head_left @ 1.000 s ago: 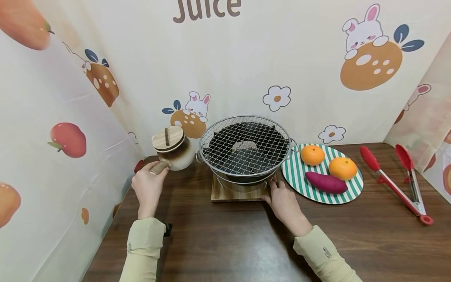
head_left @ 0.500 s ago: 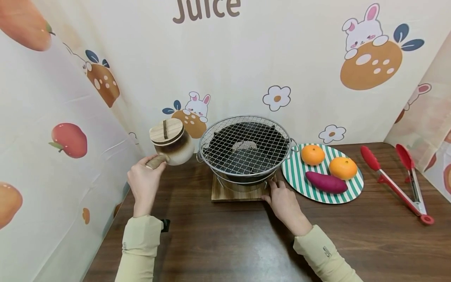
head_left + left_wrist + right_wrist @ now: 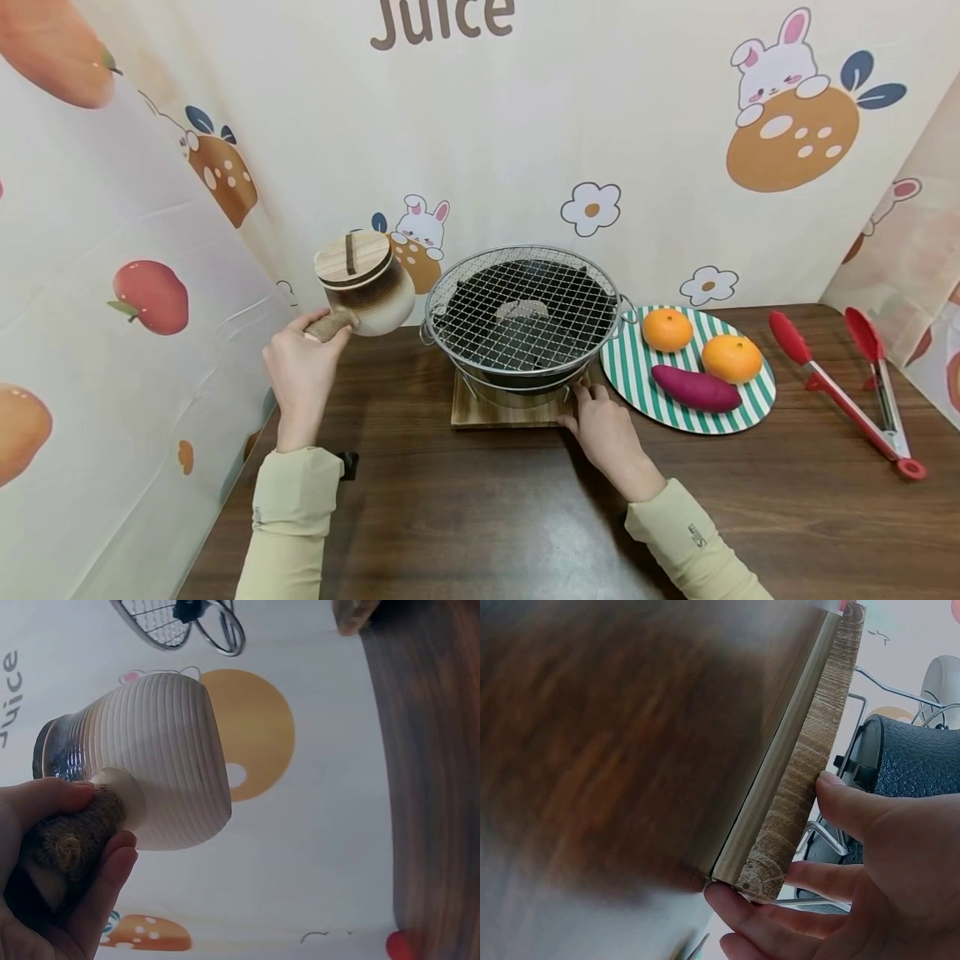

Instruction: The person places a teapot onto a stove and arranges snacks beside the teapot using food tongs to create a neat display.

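In the head view my left hand (image 3: 302,358) holds a ceramic side-handled teapot (image 3: 384,302) by its twine-wrapped handle (image 3: 330,325), up off the table. The pot is white below and brown above, with a round wooden lid (image 3: 352,257). Thumb and fingers wrap the handle in the left wrist view, where the pot's ribbed wall (image 3: 161,750) shows. My right hand (image 3: 606,433) grips the near right corner of a wooden board (image 3: 498,414). On that board stands a round grill (image 3: 521,312) with wire mesh over a black inside. The right wrist view shows thumb and fingers at the board's edge (image 3: 802,757).
Right of the grill lies a green-striped oval placemat (image 3: 637,392) with two oranges (image 3: 667,330) and a purple sweet potato (image 3: 696,389). Red-tipped tongs (image 3: 855,408) lie spread farther right. A printed curtain (image 3: 480,125) stands behind the brown table (image 3: 480,508).
My left hand has raised the teapot and shifted slightly left. The right hand, board and grill have stayed where they were.
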`<state>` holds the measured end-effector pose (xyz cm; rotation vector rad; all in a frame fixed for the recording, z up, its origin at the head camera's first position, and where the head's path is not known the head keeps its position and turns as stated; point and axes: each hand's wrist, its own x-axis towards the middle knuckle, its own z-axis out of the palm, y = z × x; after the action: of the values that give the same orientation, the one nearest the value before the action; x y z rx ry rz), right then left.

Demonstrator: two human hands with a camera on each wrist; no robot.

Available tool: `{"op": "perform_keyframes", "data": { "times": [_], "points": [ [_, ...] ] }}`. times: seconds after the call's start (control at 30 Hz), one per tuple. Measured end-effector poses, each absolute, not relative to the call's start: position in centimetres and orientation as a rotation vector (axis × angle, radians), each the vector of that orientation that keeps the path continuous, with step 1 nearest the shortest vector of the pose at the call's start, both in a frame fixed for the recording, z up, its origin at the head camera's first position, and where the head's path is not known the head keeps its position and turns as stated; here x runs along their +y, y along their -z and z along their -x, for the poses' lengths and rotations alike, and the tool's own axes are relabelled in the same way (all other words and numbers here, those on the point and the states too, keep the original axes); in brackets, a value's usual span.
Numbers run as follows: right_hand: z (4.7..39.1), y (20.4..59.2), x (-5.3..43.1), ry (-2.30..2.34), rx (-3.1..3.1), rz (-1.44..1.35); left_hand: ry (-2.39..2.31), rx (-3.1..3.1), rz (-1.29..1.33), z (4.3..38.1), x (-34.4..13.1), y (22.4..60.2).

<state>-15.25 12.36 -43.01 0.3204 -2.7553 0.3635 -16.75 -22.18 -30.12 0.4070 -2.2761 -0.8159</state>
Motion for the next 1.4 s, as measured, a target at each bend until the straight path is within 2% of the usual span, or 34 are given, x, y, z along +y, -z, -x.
{"op": "perform_keyframes", "data": {
  "times": [1.4],
  "points": [
    [15.4, 43.3, 12.4, -0.361, -2.739, -0.317, 0.786, -2.319, -0.287, 17.7, -19.0, 26.6]
  ]
}}
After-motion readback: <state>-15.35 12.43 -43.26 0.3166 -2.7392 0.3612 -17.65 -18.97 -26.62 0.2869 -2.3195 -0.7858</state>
